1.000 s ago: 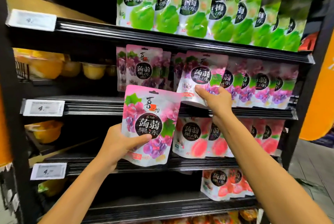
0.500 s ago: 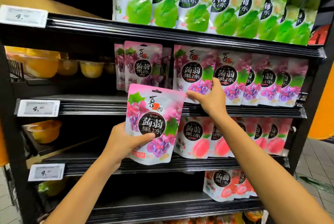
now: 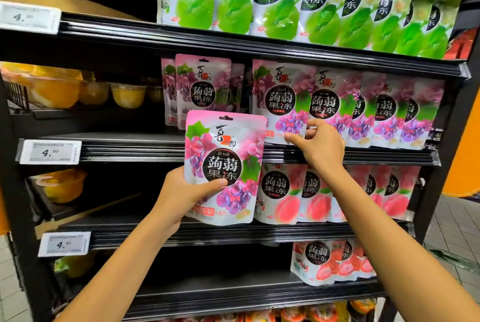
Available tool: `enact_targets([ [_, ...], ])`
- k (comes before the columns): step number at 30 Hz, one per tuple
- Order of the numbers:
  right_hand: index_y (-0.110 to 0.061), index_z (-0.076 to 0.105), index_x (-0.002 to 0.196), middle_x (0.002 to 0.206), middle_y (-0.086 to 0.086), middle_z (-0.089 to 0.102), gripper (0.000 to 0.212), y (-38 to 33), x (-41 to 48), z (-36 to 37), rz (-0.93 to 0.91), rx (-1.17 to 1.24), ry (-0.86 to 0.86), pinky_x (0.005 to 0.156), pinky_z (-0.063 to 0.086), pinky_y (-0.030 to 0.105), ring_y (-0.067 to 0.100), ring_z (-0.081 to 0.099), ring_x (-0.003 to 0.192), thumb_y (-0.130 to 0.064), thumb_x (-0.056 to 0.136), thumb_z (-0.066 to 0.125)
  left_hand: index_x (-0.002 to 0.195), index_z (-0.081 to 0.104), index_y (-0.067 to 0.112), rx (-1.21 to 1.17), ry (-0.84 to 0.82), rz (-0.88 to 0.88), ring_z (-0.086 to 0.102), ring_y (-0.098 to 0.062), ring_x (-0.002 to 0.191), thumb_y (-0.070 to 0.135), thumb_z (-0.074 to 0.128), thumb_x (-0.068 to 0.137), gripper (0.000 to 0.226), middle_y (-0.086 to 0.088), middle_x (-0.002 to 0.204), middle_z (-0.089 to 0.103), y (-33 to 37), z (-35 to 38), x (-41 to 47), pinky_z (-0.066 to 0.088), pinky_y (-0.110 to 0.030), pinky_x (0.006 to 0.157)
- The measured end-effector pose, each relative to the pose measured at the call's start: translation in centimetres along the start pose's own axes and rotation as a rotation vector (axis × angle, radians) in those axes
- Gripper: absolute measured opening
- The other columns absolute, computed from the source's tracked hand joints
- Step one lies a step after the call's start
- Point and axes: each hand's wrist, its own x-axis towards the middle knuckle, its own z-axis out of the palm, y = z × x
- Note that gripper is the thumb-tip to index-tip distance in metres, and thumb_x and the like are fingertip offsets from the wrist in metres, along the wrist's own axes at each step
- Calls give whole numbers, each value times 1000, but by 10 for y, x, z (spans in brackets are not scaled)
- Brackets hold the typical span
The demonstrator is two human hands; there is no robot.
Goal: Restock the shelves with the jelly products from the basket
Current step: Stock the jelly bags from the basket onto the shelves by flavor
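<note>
SHELF RESTOCK: A person's left hand (image 3: 183,191) grips one pink, flat plastic pouch of grape jelly (image 3: 226,155) by its lower left corner, thumb curled across the front. It holds the pouch upright in front of the black metal shelf unit (image 3: 233,43), off the shelves and just left of the right hand (image 3: 320,146). The right hand pinches the bottom edge of the front grape pouch (image 3: 280,98) in the right-hand row on the second shelf, with thumb and fingers closed on it.

That row shows five overlapping pouch faces. A separate group of three grape pouches (image 3: 202,87) stands to its left. At least seven green plum-jelly pouches (image 3: 278,2) line the top shelf, and about five pink peach pouches (image 3: 278,191) stand on the third. Two or three red strawberry pouches (image 3: 319,259) sit lower still. Three white price tags (image 3: 49,151) are clipped to the shelf edges at left, near clear cups of orange jelly (image 3: 127,94).

A second earlier the pouch under the right hand leaned tilted out of its row; it now stands upright among its neighbours. The left hand's pouch has barely shifted.

The green pouches are cut off at the top. Overlap hides the pouches behind each front one, so the counts are uncertain. The goods on the bottom shelf are cropped, and the small print on the tags is blurred.
</note>
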Motion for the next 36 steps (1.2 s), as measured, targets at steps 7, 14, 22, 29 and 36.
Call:
enact_targets([
  [7, -16, 62, 109, 102, -2, 65, 29, -11, -25, -12, -197, 149, 150, 83, 43, 27, 17, 56, 100, -35, 88, 67, 91, 75, 16, -98, 10, 39, 75, -19, 77, 37, 89, 47, 50, -5, 87, 78, 16, 16, 10, 56, -24, 57],
  [14, -21, 70, 96, 79, -8, 75, 14, -34, -65, 1, -40, 647, -615, 57, 51, 17, 3, 69, 71, -31, 86, 71, 91, 73, 14, -78, -10, 61, 75, -18, 75, 22, 83, 73, 21, -4, 84, 78, 48, 37, 38, 57, -25, 59],
  [22, -15, 74, 84, 75, -6, 73, 6, -51, -17, 11, 1, 703, -310, 61, 48, 20, 4, 64, 64, -21, 84, 76, 129, 44, 18, 450, 323, 532, 45, -14, 114, 33, 61, 93, 42, 4, 123, 46, 65, 51, 46, 38, -26, 95],
  [29, -16, 66, 83, 77, 2, 72, 12, -70, 0, 42, -80, 544, -173, 68, 56, 33, 14, 69, 72, -20, 82, 77, 136, 49, 28, 929, 306, 572, 38, -17, 132, 34, 46, 97, 40, 3, 146, 39, 42, 68, 43, 26, -37, 111],
  [36, -5, 62, 88, 87, 10, 72, 24, -57, -6, 40, -159, 370, -168, 67, 53, 24, 17, 66, 74, -28, 88, 70, 142, 45, 26, 993, 236, 537, 38, -10, 138, 32, 43, 100, 43, 5, 153, 35, 32, 62, 42, 4, -42, 123],
])
